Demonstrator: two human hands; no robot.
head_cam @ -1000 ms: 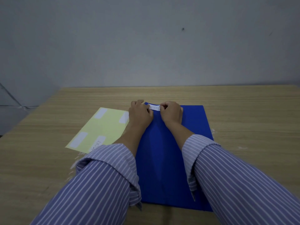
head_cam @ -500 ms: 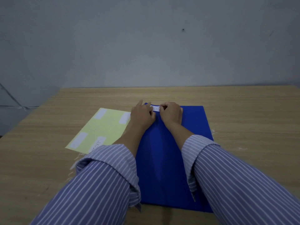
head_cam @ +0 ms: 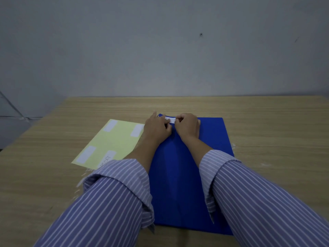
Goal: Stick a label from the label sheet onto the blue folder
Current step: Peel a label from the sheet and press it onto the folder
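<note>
Wood-grain table [head_cam: 267, 125] fills the lower half of the frame beneath a bare grey wall [head_cam: 160, 50], and on it a blue folder [head_cam: 179, 175] lies flat at centre, running from the near edge up toward mid-frame. Just left of the folder, its right edge passing under the left forearm, sits the pale yellow label sheet [head_cam: 114, 141], with four white labels left on it, one partly hidden by a striped sleeve [head_cam: 110, 196]. Both arms reach forward over the folder to its far edge at upper centre. The left hand [head_cam: 156, 126] has opened compared with a second ago: then it was bunched in a loose fist beside the label, now its fingers are spread and laid flat, thumb lifted toward the top of the frame, pressing down on the left end of the white label [head_cam: 171, 120]. The right hand [head_cam: 187, 124] stays curled, fingertips bearing on the label's right end; whether it pinches the strip or only presses on it cannot be told. The label itself sits in the same place at the folder's top edge, between the two hands, with faint print showing. Judged from this, positioning seems finished and the work has turned to smoothing the label down, so the task looks close to done once both ends are rubbed flat.
</note>
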